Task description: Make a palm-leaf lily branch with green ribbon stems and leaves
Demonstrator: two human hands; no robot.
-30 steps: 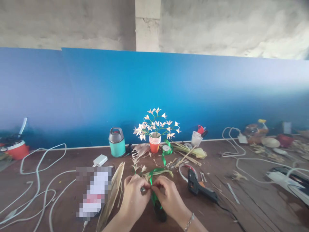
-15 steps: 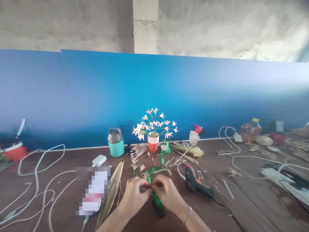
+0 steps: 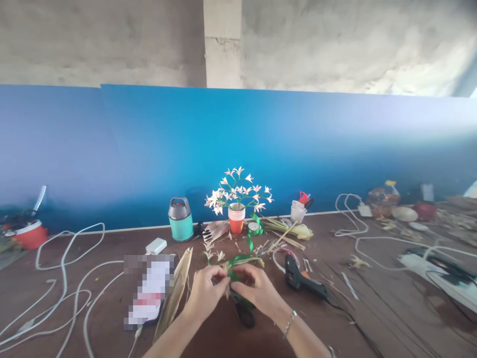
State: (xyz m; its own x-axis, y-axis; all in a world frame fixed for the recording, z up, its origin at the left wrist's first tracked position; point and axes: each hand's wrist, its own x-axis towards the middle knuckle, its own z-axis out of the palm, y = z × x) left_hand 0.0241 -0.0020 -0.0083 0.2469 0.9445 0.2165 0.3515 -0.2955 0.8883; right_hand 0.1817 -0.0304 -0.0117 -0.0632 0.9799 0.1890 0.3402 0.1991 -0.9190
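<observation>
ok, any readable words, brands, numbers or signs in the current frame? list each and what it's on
None can be read.
Red paper cup: small yellow mark on its side, too small to make out.
Phone-like device: top face pixelated, nothing readable.
Green ribbon spool: pale face, any print too small to tell.
Black glue gun: no lettering I can make out.
Teal container: no lettering I can make out.

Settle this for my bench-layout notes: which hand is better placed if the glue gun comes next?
Probably the right hand: the glue gun lies to its right, while the left hand would have to reach across. Both hands are near the green ribbon, though.
</observation>
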